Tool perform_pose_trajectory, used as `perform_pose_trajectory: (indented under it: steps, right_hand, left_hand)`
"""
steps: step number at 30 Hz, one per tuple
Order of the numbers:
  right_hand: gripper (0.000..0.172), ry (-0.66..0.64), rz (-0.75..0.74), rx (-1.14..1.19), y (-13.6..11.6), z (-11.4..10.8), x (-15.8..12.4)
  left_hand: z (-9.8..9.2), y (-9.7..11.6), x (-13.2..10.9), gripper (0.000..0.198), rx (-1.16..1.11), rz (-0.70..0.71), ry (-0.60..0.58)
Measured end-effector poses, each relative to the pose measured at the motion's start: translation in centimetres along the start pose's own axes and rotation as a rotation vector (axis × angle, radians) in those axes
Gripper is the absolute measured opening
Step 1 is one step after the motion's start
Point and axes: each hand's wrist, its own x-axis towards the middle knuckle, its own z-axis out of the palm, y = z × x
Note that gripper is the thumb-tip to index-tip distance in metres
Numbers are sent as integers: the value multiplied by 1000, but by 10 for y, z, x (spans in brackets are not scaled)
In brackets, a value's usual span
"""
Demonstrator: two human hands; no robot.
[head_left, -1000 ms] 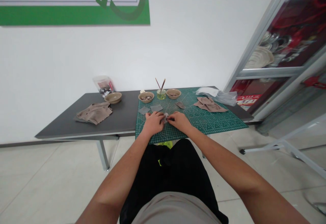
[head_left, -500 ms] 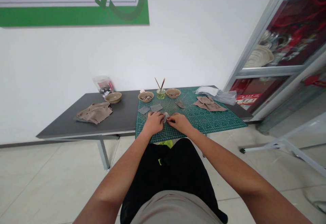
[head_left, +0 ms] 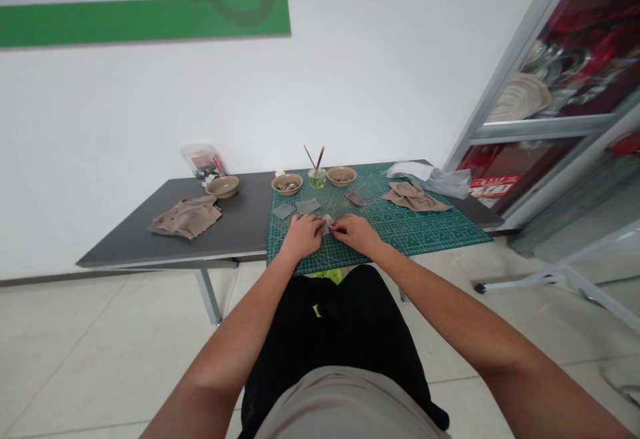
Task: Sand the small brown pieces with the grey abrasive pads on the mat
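Note:
Between my two hands, low on the green cutting mat point(head_left: 395, 231), is a small pale grey piece of thin material point(head_left: 327, 222). My left hand point(head_left: 304, 234) is closed on its left side, fingertips pressed to it. On the right side, my right hand point(head_left: 356, 232) pinches its edge between thumb and fingers. Just beyond my left hand lie two flat grey squares, one grey square point(head_left: 284, 210) and another grey square point(head_left: 307, 206). A darker brown scrap point(head_left: 355, 198) rests past my right hand. My fingers hide part of the held piece.
At the back stand a bowl of small pieces point(head_left: 287, 184), a glass jar with two sticks point(head_left: 317, 178) and a second bowl point(head_left: 341, 176). Brown cloth point(head_left: 414, 196) and a plastic bag point(head_left: 445, 182) lie right. Leftward are another cloth point(head_left: 187, 217), a bowl point(head_left: 223, 187) and a clear tub point(head_left: 202, 162).
The view has shifted slightly. Both hands stay at the pale grey piece, the right fingers moved a little on its edge. Nothing else on the table has moved.

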Motion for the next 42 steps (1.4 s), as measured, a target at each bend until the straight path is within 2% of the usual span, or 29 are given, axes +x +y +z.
perform_pose_trajectory:
  steps: [4,9,15,20,24,27,31,36,42]
  right_hand:
    - [16,-11,31,22,5,-7,4]
    - [16,-27,29,-21,-5,-3,15]
    - [16,-16,-16,47,2,-7,0]
    - [15,4,38,3,4,-4,8]
    - [15,8,8,-12,-3,2,7]
    - [16,-6,-25,24,0,-3,-1]
    - [16,15,26,21,7,-9,1]
    - [16,21,32,-50,-3,3,10]
    - [16,-5,-23,-18,-3,-1,-7]
  left_hand:
    - [0,1,1,32,4,7,8]
    - [0,0,0,32,1,0,1]
    - [1,0,-1,34,-13,-13,3]
    - [2,0,0,34,-11,-15,-6]
    - [0,0,0,36,0,-31,-34]
    - [0,1,0,36,6,-35,-46]
    - [-1,2,0,37,3,-36,-57]
    - [-2,3,-1,40,-7,-38,-60]
    - [-1,4,0,38,-12,-60,-63]
